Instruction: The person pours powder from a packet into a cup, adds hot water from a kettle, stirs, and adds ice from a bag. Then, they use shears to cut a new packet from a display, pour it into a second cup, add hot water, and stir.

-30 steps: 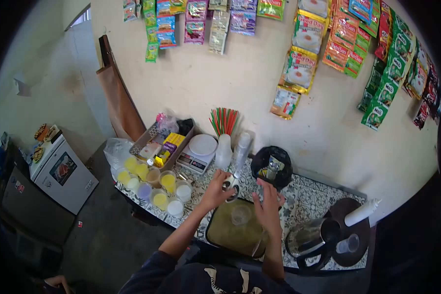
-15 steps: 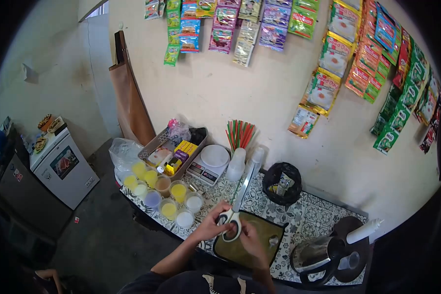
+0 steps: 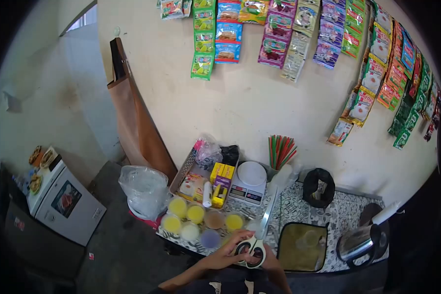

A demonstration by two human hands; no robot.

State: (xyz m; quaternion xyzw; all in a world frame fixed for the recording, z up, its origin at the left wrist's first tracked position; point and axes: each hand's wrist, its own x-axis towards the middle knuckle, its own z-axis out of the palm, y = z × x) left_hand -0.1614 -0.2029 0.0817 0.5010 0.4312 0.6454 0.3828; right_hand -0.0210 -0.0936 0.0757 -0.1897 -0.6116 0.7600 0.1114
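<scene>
A pair of scissors (image 3: 264, 223) with white-and-black handles points up and away, its long blades closed together. My left hand (image 3: 234, 249) is closed around one side of the handles. Behind the other handle loop is my right hand (image 3: 270, 262), its fingers curled against it and partly hidden. Left of the blades stand several cups of yellow drink (image 3: 234, 222), a brown one (image 3: 214, 219) and a purple one (image 3: 210, 238). To the right of my hands lies a dark-edged olive mat (image 3: 291, 255) with a clear cup (image 3: 310, 239) on it.
A basket of packets (image 3: 181, 166), a kitchen scale (image 3: 247, 193), straws (image 3: 281, 152) and stacked cups (image 3: 281, 176) line the wall. Further right are a black-bagged bin (image 3: 319, 196) and an electric kettle (image 3: 358, 245). Sachet strips (image 3: 228, 34) hang above.
My view has turned left, so the counter sits further right. Both hands and the scissors have shifted from over the mat to its left, in front of the cups.
</scene>
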